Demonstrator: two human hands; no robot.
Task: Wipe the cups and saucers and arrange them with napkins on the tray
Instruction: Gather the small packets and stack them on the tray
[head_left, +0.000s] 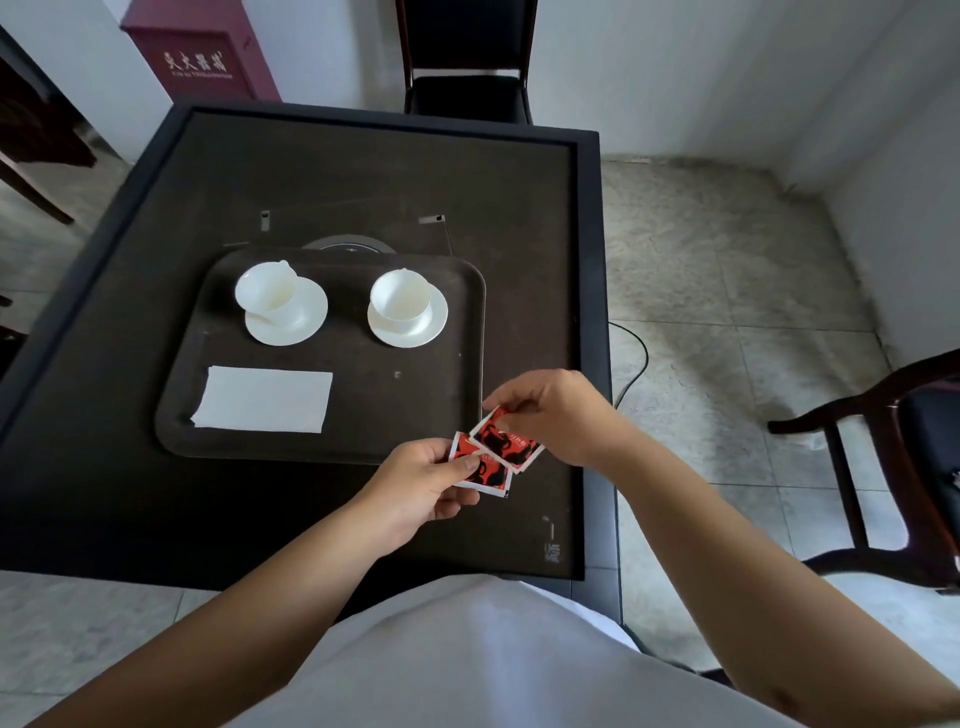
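A dark tray (441, 364) lies on the black table (130, 493). On its far half stand two white cups, the left cup (266, 291) tilted on its saucer (304, 325), the right cup (400, 296) upright on its saucer (431, 325). A white folded napkin (265, 399) rests on the tray's near left. Just past the tray's near right corner, my left hand (421, 488) pinches a red-and-black packet (485, 475). My right hand (556, 415) pinches a second red-and-black packet (506, 444) that overlaps the first.
A black chair (467, 62) stands behind the table's far edge, and another chair (909, 467) sits to the right. A red cabinet (202, 52) is at the back left. A cable (636, 358) runs over the tiled floor by the table's right side.
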